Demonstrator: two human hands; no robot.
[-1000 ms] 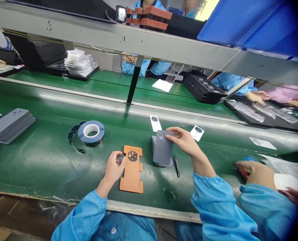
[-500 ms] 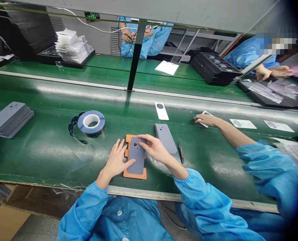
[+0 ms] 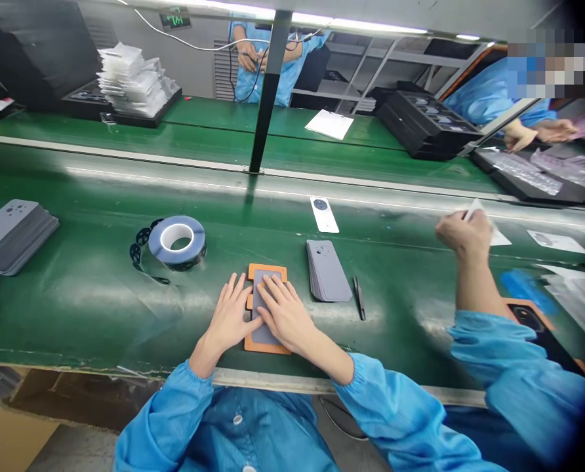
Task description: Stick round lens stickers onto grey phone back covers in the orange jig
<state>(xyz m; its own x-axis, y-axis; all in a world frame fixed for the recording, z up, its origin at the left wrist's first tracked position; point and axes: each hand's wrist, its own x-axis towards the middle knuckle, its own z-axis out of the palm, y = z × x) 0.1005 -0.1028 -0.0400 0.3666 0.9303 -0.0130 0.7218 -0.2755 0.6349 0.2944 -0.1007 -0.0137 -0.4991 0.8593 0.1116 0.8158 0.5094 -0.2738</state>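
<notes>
A grey phone back panel (image 3: 264, 333) lies in an orange fixture (image 3: 267, 348) on the green bench in front of me. My right hand (image 3: 286, 313) rests flat on the panel with its fingers stretched out, hiding much of it. At the fixture's left side my left hand (image 3: 229, 313) lies open, its thumb reaching onto the panel's edge. A stack of grey panels (image 3: 329, 272) stands right of the fixture, with black tweezers (image 3: 359, 298) beside it. To the left is a roll of blue film (image 3: 189, 249), its strip of dark round stickers (image 3: 135, 253) trailing off.
Another stack of panels (image 3: 14, 236) sits at far left. A white card (image 3: 324, 214) lies behind the near stack. At right, a co-worker's hand (image 3: 464, 233) holds a white piece, near a second orange fixture (image 3: 531, 308). A dark post (image 3: 267, 98) rises at the bench's back.
My right hand has moved from the panel's upper right corner to lie flat across it. My left hand stays nearly in place. The co-worker's hand has moved right, lifting a white piece.
</notes>
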